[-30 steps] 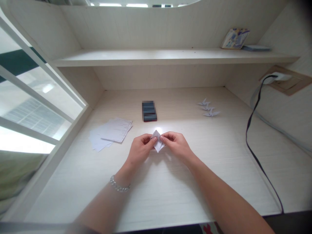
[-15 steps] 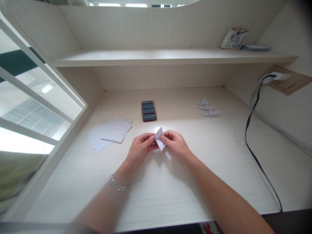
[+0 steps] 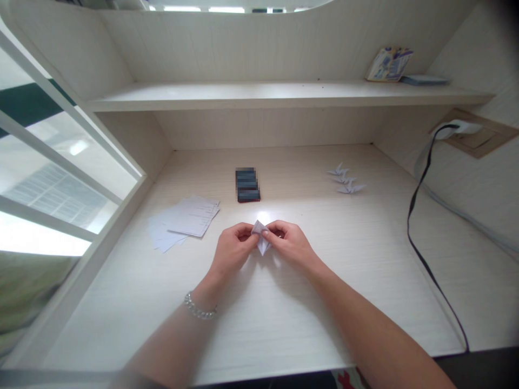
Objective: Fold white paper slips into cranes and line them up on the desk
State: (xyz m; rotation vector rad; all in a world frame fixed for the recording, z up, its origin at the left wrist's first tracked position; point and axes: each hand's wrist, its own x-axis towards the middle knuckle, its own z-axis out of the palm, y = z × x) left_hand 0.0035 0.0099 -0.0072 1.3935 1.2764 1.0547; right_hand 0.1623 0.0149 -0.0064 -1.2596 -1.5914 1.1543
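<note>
Origami piece point(image 3: 263, 246): moved lower-left, seemingly steadier
Left hand point(image 3: 233, 246): gripping its left side, thumb now overlapping
Right hand point(image 3: 291, 242): gripping its right

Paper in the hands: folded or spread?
Folded. The small white paper held between left hand and right hand shows creases and pointed ends.

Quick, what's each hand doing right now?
Left hand: closed, pinching the folded paper between thumb and fingers.
Right hand: closed, pinching the same paper from the other side.
</note>
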